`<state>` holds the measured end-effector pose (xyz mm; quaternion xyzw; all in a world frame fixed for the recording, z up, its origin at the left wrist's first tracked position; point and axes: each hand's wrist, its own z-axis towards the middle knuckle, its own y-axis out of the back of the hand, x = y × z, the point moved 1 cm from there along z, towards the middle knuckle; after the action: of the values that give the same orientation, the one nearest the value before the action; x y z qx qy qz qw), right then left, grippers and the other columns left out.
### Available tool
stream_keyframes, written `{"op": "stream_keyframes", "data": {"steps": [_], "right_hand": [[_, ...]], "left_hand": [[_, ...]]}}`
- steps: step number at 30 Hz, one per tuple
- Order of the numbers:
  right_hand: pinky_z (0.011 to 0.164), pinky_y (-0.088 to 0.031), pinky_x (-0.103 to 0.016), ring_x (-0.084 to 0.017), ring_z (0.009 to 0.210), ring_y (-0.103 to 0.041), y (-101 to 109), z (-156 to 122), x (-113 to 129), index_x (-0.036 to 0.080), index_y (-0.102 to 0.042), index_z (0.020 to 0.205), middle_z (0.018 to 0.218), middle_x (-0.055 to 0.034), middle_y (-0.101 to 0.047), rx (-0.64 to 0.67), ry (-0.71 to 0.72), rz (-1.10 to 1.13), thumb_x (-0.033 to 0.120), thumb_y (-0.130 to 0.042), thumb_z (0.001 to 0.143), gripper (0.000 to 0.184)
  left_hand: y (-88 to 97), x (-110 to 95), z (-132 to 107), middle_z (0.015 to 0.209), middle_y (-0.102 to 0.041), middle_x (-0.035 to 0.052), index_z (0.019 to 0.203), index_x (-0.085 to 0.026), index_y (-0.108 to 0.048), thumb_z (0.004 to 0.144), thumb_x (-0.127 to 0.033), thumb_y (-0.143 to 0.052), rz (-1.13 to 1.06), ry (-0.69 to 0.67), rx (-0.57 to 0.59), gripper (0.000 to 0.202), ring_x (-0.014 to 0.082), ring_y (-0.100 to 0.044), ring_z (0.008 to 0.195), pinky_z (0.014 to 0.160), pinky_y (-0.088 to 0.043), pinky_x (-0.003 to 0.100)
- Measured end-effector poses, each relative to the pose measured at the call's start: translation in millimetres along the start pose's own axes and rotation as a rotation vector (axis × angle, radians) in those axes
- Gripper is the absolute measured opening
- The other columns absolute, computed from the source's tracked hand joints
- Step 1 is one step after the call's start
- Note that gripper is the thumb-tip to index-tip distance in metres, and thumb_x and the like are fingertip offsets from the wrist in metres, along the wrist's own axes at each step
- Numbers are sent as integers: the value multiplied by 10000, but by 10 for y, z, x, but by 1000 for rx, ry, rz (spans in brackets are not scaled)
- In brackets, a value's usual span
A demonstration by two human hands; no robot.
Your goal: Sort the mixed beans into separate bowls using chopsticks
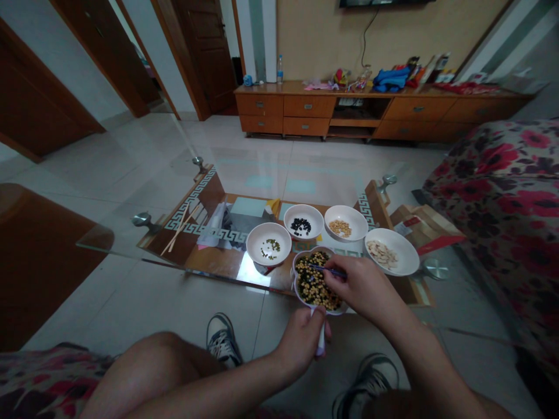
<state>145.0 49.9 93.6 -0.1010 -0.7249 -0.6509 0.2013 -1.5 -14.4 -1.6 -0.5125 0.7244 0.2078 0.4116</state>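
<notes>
A white handled bowl of mixed beans [315, 282] is held over the near edge of the glass table [144, 192]. My left hand [301, 339] is closed around its handle. Above the bowl, my right hand [356, 284] pinches thin blue tweezers [325, 270], their tips down among the mixed beans. Behind it stand several white bowls: one with green beans [268, 244], one with black beans [304, 222], one with yellow beans [346, 223] and one with pale flat beans [391, 251].
Chopsticks [181, 228] and papers lie on the shelf under the glass. A floral sofa [502, 192] is on the right, with a cardboard box [425, 226] beside it. A wooden cabinet [371, 110] lines the far wall. My knees and shoes are below.
</notes>
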Motion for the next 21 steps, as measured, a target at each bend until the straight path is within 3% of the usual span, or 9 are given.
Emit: {"op": "stream_keyframes", "data": {"steps": [21], "right_hand": [[572, -318, -240, -129, 602, -556, -148, -28, 80, 196, -695, 749, 697, -27, -671, 169, 69, 44, 199, -609, 786, 94]], "left_hand": [[-4, 0, 9, 421, -424, -28, 622, -205, -527, 761, -855, -344, -29, -10, 1, 689, 125, -439, 400, 431, -319, 239]]}}
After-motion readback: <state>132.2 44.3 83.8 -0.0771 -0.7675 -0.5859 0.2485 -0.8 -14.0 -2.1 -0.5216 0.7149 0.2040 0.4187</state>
